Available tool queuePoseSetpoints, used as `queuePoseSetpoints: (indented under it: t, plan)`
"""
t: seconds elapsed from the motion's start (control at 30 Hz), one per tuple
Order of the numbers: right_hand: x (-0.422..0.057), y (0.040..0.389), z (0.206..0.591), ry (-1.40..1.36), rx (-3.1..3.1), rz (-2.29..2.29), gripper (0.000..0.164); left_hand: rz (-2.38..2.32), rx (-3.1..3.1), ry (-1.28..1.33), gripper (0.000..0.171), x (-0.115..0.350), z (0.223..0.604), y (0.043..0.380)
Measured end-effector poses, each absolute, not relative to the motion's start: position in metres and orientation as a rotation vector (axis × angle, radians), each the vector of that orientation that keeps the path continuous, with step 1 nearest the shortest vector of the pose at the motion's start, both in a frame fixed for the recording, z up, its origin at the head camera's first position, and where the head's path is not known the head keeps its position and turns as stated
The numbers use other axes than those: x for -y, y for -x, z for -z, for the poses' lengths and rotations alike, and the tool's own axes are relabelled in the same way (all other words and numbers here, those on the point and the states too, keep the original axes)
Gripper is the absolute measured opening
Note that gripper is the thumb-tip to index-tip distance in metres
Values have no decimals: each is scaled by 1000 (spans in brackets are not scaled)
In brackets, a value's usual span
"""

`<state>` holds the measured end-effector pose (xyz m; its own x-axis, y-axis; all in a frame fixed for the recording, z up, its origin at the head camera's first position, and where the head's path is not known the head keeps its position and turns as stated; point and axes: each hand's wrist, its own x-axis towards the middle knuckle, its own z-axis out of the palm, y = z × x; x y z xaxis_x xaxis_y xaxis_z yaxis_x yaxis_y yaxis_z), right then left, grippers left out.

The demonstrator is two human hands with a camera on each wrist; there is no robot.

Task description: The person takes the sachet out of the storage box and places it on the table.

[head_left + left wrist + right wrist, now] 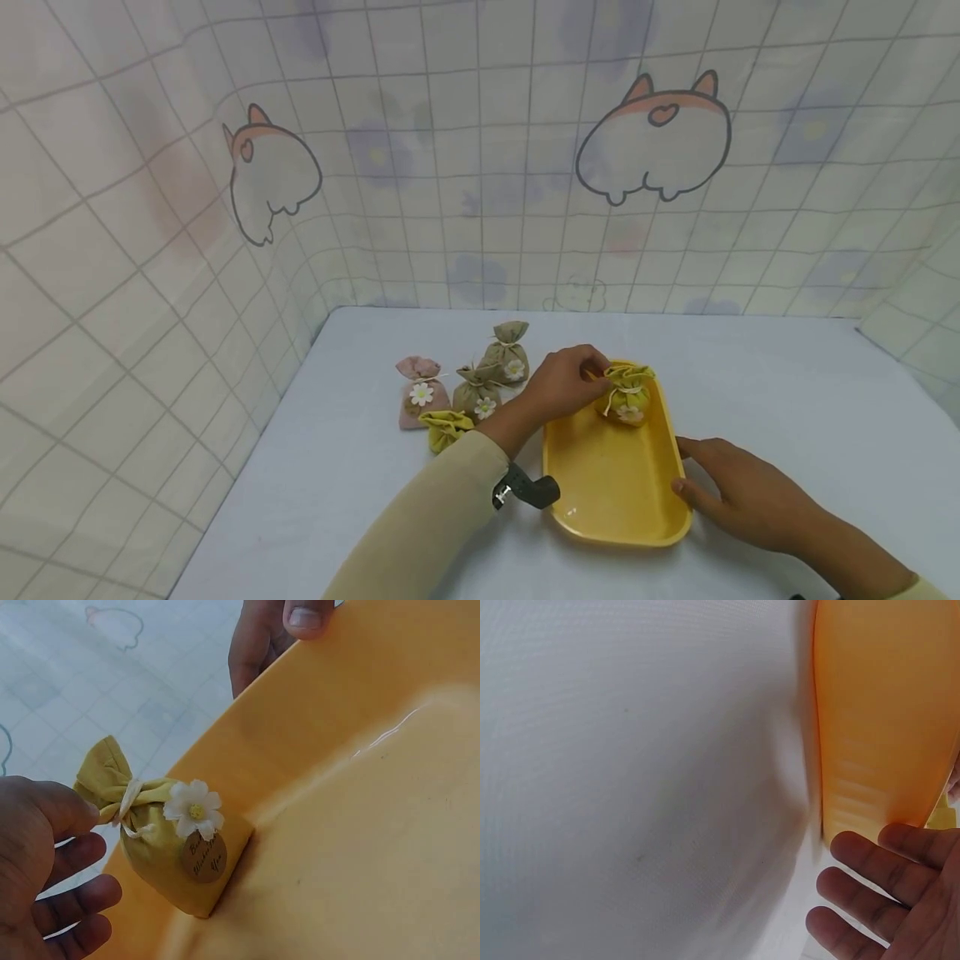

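Note:
My left hand [566, 383] reaches over the yellow tray [607, 475] and pinches the gathered neck of a small yellow drawstring pouch [628, 400]. The pouch stands tilted at the tray's far end; in the left wrist view it bears a white flower [193, 810] and a round brown label [204, 857]. The other fingers of that hand are loosely bent below the neck. My right hand [750, 492] rests against the tray's right side, thumb at the rim. In the right wrist view, its fingers [881, 862] are fairly straight along the outer wall.
Left of the tray are a pink pouch [420, 400], two olive-brown pouches [477, 396] and another yellow pouch [444, 429], partly hidden by my left forearm. They lie close together on the white tabletop [337, 492]. A checked curtain [480, 225] hangs behind the table.

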<state>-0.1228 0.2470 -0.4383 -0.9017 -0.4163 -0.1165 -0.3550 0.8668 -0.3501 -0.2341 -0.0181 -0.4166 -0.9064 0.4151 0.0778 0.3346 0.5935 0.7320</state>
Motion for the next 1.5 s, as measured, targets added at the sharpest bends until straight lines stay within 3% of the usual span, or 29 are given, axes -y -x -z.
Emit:
queuePoseSetpoints:
  t: [0.27, 0.87, 1.5]
  plan:
    - [-247, 122, 439, 599, -2859, 489, 70, -1212, -2719, -713, 8, 20, 412, 230]
    - [-247, 124, 440, 594, -2861, 501, 77, -1363, -2719, -765, 9, 40, 385, 216]
    - [-246, 122, 438, 597, -2865, 486, 74, -1490, -2745, -601, 7, 73, 360, 208]
